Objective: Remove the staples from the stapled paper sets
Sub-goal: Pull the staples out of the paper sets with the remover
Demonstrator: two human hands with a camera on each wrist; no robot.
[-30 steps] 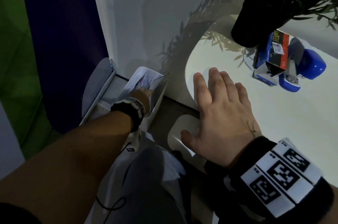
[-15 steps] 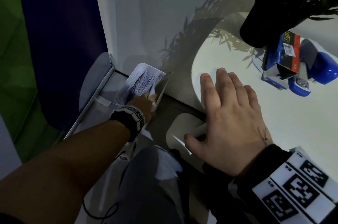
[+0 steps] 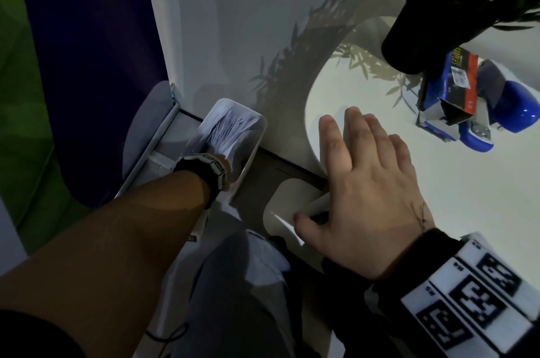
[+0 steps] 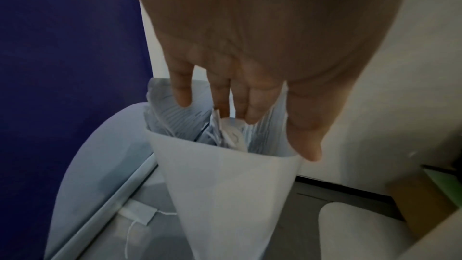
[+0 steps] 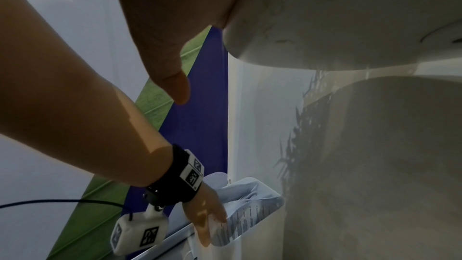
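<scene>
A white bin [image 3: 252,153] full of printed paper sheets [image 3: 226,129] stands on the floor left of the white table [image 3: 467,196]. My left hand [image 3: 225,165] reaches down into the bin. In the left wrist view its fingers [image 4: 252,106] hang straight and their tips touch the papers [image 4: 182,118] inside the bin wall [image 4: 225,185]; I see no sheet pinched. The right wrist view shows the same left hand [image 5: 207,218] over the papers [image 5: 246,213]. My right hand [image 3: 365,191] lies flat on the table's corner, thumb over the edge, holding nothing.
A blue stapler [image 3: 520,112] and an opened staples box [image 3: 455,79] sit at the table's far right, beside a black plant pot [image 3: 423,30]. A white wall panel is behind the bin. A white rounded seat [image 3: 287,202] and my knee [image 3: 239,284] are below the table edge.
My left hand has sunk further into the bin among the papers. The right hand has stayed flat on the table corner; the head view has shifted slightly.
</scene>
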